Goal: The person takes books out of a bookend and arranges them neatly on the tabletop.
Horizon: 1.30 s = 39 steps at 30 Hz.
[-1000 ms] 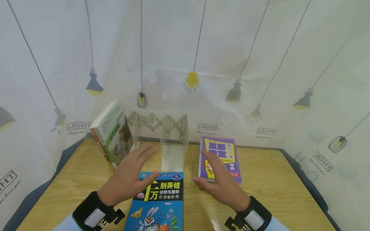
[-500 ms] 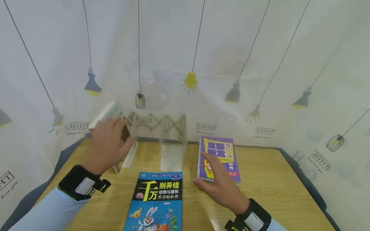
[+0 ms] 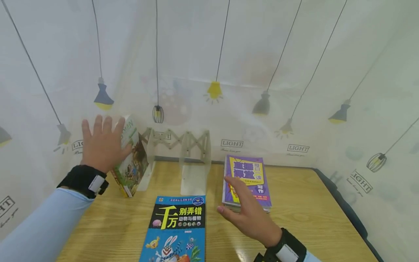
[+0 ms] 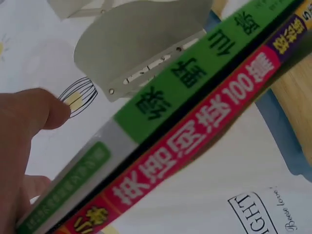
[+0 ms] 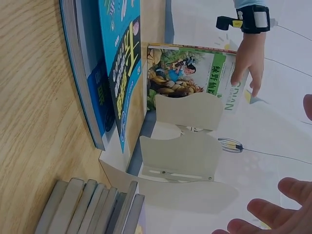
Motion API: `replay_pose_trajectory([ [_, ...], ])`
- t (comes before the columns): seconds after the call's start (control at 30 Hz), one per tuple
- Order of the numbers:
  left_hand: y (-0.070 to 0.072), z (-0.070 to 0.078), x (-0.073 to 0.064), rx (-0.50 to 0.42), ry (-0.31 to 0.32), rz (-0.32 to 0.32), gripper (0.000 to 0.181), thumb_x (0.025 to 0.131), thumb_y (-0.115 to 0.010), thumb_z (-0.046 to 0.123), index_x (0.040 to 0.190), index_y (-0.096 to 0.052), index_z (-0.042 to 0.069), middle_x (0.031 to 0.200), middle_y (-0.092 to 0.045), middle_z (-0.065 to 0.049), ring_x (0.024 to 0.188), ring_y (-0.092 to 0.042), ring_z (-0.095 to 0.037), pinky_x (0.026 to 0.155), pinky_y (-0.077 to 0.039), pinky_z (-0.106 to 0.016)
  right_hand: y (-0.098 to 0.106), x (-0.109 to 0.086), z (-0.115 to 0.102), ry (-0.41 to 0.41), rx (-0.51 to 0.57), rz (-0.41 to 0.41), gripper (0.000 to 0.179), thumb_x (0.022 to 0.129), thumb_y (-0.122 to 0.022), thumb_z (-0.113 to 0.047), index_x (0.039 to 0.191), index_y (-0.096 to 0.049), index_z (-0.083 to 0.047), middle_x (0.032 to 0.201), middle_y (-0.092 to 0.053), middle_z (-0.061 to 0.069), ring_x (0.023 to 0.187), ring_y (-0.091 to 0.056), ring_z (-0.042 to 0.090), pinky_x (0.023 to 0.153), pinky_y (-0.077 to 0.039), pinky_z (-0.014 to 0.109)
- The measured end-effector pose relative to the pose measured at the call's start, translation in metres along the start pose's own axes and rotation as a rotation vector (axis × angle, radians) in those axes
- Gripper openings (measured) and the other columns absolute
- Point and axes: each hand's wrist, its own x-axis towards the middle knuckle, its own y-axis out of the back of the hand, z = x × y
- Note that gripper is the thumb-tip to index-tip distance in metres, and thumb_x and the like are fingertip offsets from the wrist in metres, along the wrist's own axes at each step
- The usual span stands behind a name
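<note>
My left hand (image 3: 103, 145) has its fingers spread over the top of the standing books at the left. In the left wrist view two spines show side by side: a green-and-white book (image 4: 161, 97) and a red book (image 4: 190, 136). The front one has an illustrated cover (image 5: 180, 73) and leans beside an expandable cream bookend rack (image 3: 194, 160). My right hand (image 3: 252, 214) is by a stack of books with a purple cover on top (image 3: 247, 174), its fingers loosely extended and holding nothing.
A blue children's book (image 3: 176, 229) lies at the front middle of the wooden table (image 3: 304, 207); the right wrist view shows more than one blue book (image 5: 80, 73) there. Behind the rack hangs a white curtain (image 3: 183, 43) with printed lamps.
My left hand has gone from above the blue book leftward to the standing books, which now look more upright. My right hand stays by the purple stack.
</note>
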Motion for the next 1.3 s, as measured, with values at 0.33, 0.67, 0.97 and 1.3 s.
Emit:
replay_pose_trajectory([
  [0.33,0.005,0.011,-0.008,0.018,-0.032,-0.081,0.085,0.083,-0.074,0.045,0.149,-0.042,0.002,0.141,-0.041,-0.041,0.141,-0.024,-0.056,0.115,-0.003,-0.073,-0.002,-0.003,0.003,-0.04,0.031,-0.015,0.078,0.093,-0.064,-0.055,0.157,-0.027,-0.033,0.161,-0.031,0.001,0.148,-0.033,0.027,0.113,-0.034,0.061],
  [0.67,0.008,0.02,-0.023,-0.028,-0.099,0.089,0.064,0.076,-0.08,0.01,0.134,-0.058,-0.001,0.125,-0.055,-0.039,0.127,-0.043,-0.055,0.11,-0.023,-0.073,-0.005,-0.001,0.007,-0.026,0.041,-0.002,0.075,0.094,-0.065,-0.053,0.156,-0.029,-0.033,0.161,-0.032,0.0,0.147,-0.033,0.028,0.113,-0.034,0.061],
  [0.97,0.004,0.023,-0.036,-0.064,-0.187,0.177,0.045,0.071,-0.077,-0.003,0.115,-0.069,-0.001,0.113,-0.063,-0.032,0.114,-0.054,-0.054,0.098,-0.038,-0.072,-0.008,0.0,0.006,0.0,0.04,0.004,0.074,0.094,-0.066,-0.05,0.156,-0.03,-0.03,0.159,-0.035,0.002,0.146,-0.036,0.028,0.112,-0.035,0.061],
  [1.3,0.004,0.022,-0.038,-0.116,-0.168,0.179,0.046,0.069,-0.076,-0.006,0.114,-0.07,-0.001,0.115,-0.062,-0.033,0.117,-0.052,-0.056,0.099,-0.037,-0.074,-0.01,0.0,0.003,-0.051,0.035,-0.002,0.077,0.093,-0.066,-0.052,0.157,-0.029,-0.029,0.159,-0.034,0.003,0.146,-0.036,0.029,0.113,-0.034,0.061],
])
